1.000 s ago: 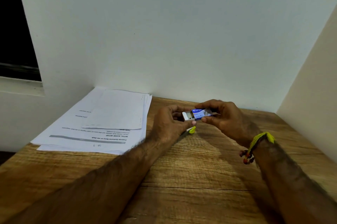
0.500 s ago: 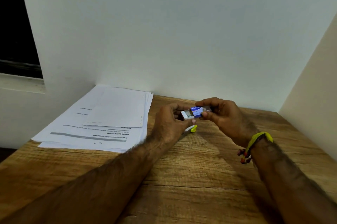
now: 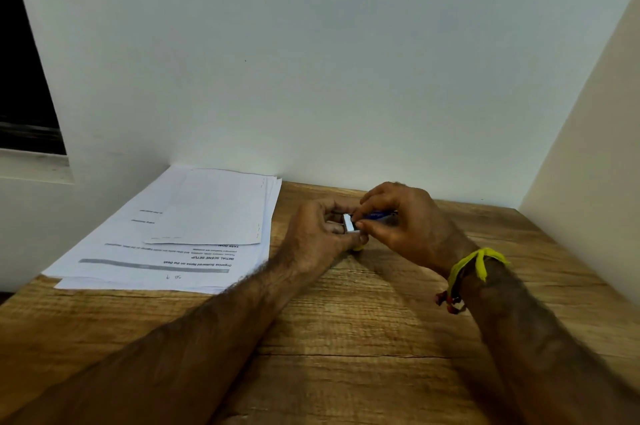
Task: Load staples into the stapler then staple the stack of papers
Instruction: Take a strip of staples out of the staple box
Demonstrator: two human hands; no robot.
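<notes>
A small staple box (image 3: 350, 223), blue-topped with a white inner tray showing at its left end, is held above the wooden desk (image 3: 346, 338). My left hand (image 3: 320, 234) grips the tray end and my right hand (image 3: 405, 224) pinches the blue sleeve from the right. A small yellow piece (image 3: 358, 248), perhaps part of the stapler, peeks out on the desk under my left hand; the rest of it is hidden. The stack of papers (image 3: 194, 234) lies flat at the left of the desk, against the wall.
A white wall (image 3: 311, 61) rises straight behind the desk and a side wall (image 3: 588, 182) closes it off on the right. A dark window opening (image 3: 24, 95) sits at the far left.
Both hands have tilted the staple box, so its blue top now faces away and the white tray end shows. My right fingers have slid further over the box.
</notes>
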